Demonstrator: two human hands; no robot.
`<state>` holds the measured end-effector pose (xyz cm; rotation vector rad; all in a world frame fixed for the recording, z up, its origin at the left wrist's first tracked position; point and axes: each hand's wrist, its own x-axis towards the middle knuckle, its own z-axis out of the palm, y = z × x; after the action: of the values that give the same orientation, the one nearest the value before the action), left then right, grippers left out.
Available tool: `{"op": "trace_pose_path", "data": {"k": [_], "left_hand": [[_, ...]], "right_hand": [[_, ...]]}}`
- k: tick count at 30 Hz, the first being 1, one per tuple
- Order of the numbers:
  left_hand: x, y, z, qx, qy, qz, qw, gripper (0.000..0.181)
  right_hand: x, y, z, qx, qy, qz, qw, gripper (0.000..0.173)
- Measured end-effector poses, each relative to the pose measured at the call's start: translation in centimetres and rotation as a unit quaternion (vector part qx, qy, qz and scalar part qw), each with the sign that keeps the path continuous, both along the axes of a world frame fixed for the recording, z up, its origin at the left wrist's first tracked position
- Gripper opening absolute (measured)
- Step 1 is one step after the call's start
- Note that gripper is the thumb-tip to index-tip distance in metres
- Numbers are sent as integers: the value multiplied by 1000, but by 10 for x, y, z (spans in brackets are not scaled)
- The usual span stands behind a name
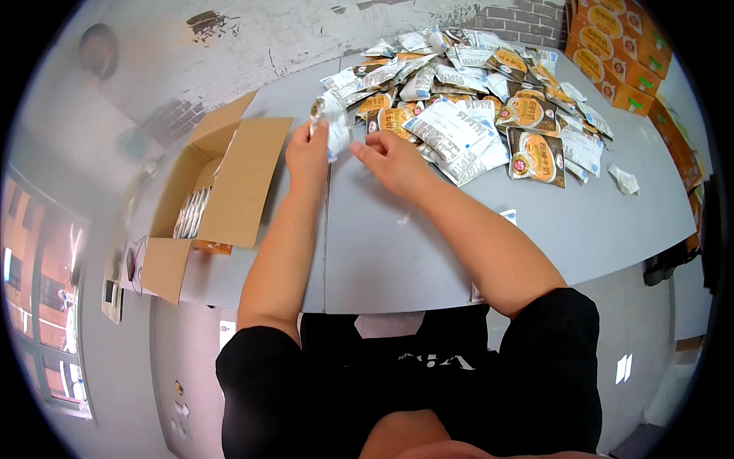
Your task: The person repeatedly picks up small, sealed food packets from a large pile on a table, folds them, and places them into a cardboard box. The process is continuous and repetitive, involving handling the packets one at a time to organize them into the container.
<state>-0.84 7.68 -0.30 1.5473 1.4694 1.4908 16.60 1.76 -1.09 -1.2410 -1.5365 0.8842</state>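
My left hand (308, 154) grips a white-backed foil sachet (335, 121) by its near edge, raised over the grey table; motion blurs its print. Just to the right of it, my right hand (400, 163) has its thumb stretched towards the sachet and its other fingers bent, with nothing seen in them. Beyond both hands lies a heap of similar sachets (450, 129), some showing printed brown and orange fronts, others white backs. Left of my left forearm stands an open cardboard box (248, 183), flaps spread, with a row of upright sachets (192, 212) inside.
Orange printed cartons (616, 54) are stacked at the far right. A crumpled white scrap (624, 179) lies on the grey table (378, 258). Partly hidden by my right arm is a small white packet (508, 216). A wall (275, 40) with peeling paint borders the table's far side.
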Motion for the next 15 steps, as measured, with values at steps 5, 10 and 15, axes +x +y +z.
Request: {"op": "trace_pose_path", "data": {"k": [5, 10, 15], "left_hand": [[30, -66, 3, 129, 257, -91, 954, 23], [27, -68, -13, 154, 243, -120, 950, 37], [11, -58, -2, -13, -151, -140, 978, 40]], "right_hand": [[-5, -17, 18, -15, 37, 3, 999, 63], [5, 4, 3, -36, 162, -59, 984, 53], [3, -7, 14, -48, 180, 32, 982, 50]]}}
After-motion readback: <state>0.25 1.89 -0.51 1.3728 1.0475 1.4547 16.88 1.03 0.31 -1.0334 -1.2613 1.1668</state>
